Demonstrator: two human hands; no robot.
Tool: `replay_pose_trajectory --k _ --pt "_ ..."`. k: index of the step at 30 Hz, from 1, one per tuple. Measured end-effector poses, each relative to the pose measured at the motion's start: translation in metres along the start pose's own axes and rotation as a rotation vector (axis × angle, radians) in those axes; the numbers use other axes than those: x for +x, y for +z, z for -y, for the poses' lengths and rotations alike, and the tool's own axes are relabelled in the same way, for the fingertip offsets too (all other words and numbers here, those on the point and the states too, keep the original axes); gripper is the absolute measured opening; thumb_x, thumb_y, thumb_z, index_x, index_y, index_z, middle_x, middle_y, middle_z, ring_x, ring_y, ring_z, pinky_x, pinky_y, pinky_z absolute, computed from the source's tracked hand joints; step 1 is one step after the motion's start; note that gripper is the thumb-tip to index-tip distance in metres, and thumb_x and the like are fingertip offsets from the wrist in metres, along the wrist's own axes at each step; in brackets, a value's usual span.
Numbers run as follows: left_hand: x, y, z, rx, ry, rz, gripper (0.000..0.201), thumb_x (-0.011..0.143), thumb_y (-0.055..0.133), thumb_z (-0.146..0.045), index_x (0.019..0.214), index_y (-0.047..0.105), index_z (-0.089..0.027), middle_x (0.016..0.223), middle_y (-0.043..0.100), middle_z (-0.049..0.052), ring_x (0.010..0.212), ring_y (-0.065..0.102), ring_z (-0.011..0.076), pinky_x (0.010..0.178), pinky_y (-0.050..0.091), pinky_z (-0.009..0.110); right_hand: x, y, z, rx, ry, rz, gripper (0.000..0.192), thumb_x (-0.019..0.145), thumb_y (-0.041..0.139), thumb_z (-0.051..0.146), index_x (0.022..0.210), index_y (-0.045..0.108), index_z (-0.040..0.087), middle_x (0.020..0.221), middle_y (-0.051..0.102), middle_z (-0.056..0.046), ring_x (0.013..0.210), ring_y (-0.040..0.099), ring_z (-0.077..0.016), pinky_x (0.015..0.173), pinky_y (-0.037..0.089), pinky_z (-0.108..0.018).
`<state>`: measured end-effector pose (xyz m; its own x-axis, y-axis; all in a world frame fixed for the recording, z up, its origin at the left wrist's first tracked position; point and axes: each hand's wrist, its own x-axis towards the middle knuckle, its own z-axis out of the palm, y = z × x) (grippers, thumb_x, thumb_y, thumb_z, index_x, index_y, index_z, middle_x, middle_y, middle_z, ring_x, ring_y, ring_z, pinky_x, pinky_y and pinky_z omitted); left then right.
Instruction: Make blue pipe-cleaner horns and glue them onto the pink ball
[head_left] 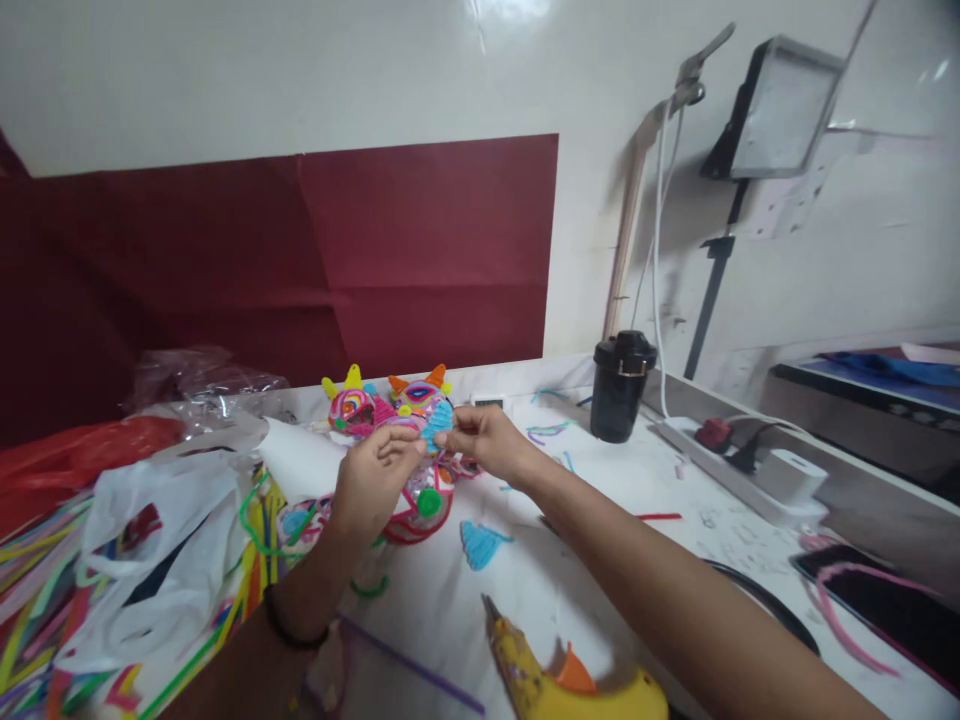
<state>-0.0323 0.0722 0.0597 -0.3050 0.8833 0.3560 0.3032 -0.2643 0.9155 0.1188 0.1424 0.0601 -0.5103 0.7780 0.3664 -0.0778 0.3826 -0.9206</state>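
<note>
A light-blue fan-shaped pipe-cleaner piece [437, 424] is pinched between the fingertips of my left hand [381, 470] and my right hand [487, 438]. Right behind it stand colourful pipe-cleaner figures, one with orange points [420, 388] and one with yellow points [351, 405]. Below my left hand lies a pink-and-red figure with a green disc [429, 502], partly hidden by that hand. A second blue fan-shaped pipe-cleaner piece [480, 545] rests on the white table below my hands. Nearer to me lies a yellow glue gun [592, 698], its nozzle pointing away.
Bundles of coloured pipe cleaners [37, 600] and a white plastic bag [165, 540] cover the left side. At the right are a black cup [621, 390], a power strip [739, 480] and a dark phone [885, 610]. A lamp on a stand [784, 110] rises behind.
</note>
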Motion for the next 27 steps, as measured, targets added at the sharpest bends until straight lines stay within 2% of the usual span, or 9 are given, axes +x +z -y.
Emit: replay_pose_trajectory --k 3,5,7,9,11,14,20,24,27 --pt "-0.02 0.009 -0.004 0.203 0.068 0.019 0.015 0.072 0.065 -0.032 0.083 0.065 -0.021 0.066 0.067 -0.001 0.061 0.061 0.0165 0.058 0.044 0.024 -0.008 -0.02 -0.004 -0.004 0.019 -0.077 0.037 0.063 0.071 0.047 0.057 0.051 0.017 0.052 0.054 0.004 0.047 0.045 -0.0089 0.047 0.033 -0.023" --pt "-0.034 0.019 0.001 0.414 0.138 0.209 0.013 0.078 0.057 -0.03 0.083 0.066 -0.022 0.072 0.069 0.001 0.066 0.064 0.0188 0.062 0.047 0.027 -0.015 -0.033 -0.007 -0.011 0.029 -0.114 0.036 0.063 0.071 0.046 0.057 0.051 0.017 0.052 0.053 0.003 0.047 0.046 -0.0094 0.047 0.033 -0.023" --pt "-0.046 0.034 0.013 0.678 0.245 0.447 0.019 0.085 0.047 -0.026 0.09 0.065 -0.022 0.091 0.071 0.005 0.086 0.065 0.0223 0.079 0.047 0.032 -0.021 -0.042 -0.011 -0.02 0.042 -0.135 0.034 0.062 0.072 0.043 0.056 0.051 0.017 0.05 0.052 0.004 0.047 0.046 -0.0097 0.048 0.032 -0.023" --pt "-0.054 0.048 0.028 0.773 0.254 0.551 0.021 0.081 0.048 -0.017 0.095 0.065 -0.018 0.099 0.069 0.011 0.097 0.061 0.0262 0.088 0.044 0.037 -0.026 -0.046 -0.014 -0.026 0.052 -0.142 0.034 0.063 0.072 0.04 0.053 0.048 0.017 0.048 0.052 0.004 0.046 0.045 -0.0093 0.047 0.03 -0.023" --pt "-0.059 0.06 0.042 0.856 0.24 0.624 0.023 0.078 0.048 -0.01 0.095 0.064 -0.015 0.098 0.067 0.014 0.094 0.061 0.027 0.086 0.044 0.038 -0.029 -0.048 -0.015 -0.026 0.056 -0.139 0.035 0.063 0.071 0.038 0.051 0.045 0.018 0.046 0.051 0.004 0.045 0.044 -0.0089 0.046 0.028 -0.022" --pt "-0.061 0.069 0.051 0.975 0.22 0.681 0.024 0.078 0.046 -0.006 0.095 0.062 -0.011 0.1 0.064 0.017 0.09 0.06 0.0284 0.081 0.045 0.039 -0.032 -0.049 -0.013 -0.012 0.048 -0.12 0.034 0.064 0.07 0.035 0.051 0.043 0.019 0.044 0.047 0.006 0.044 0.042 -0.0083 0.046 0.027 -0.022" --pt "-0.057 0.068 0.047 1.131 0.193 0.68 0.029 0.08 0.045 -0.007 0.107 0.056 -0.012 0.103 0.058 0.017 0.088 0.059 0.0283 0.074 0.044 0.038 -0.034 -0.052 -0.002 0.035 0.018 -0.082 0.034 0.065 0.068 0.036 0.052 0.042 0.019 0.042 0.042 0.008 0.043 0.04 -0.0077 0.046 0.03 -0.022" --pt "-0.053 0.066 0.048 1.141 0.201 0.687 0.039 0.078 0.048 -0.009 0.117 0.05 -0.015 0.107 0.058 0.014 0.095 0.056 0.0252 0.078 0.043 0.035 -0.035 -0.053 0.003 0.055 0.003 -0.076 0.035 0.064 0.07 0.038 0.052 0.042 0.019 0.041 0.04 0.009 0.043 0.038 -0.0072 0.047 0.031 -0.023" --pt "-0.049 0.064 0.051 1.127 0.207 0.7 0.032 0.077 0.051 -0.014 0.109 0.054 -0.016 0.104 0.058 0.011 0.096 0.055 0.0244 0.081 0.042 0.035 -0.035 -0.053 0.004 0.06 0.002 -0.087 0.037 0.062 0.071 0.038 0.051 0.042 0.019 0.042 0.039 0.009 0.043 0.036 -0.0066 0.046 0.029 -0.022"
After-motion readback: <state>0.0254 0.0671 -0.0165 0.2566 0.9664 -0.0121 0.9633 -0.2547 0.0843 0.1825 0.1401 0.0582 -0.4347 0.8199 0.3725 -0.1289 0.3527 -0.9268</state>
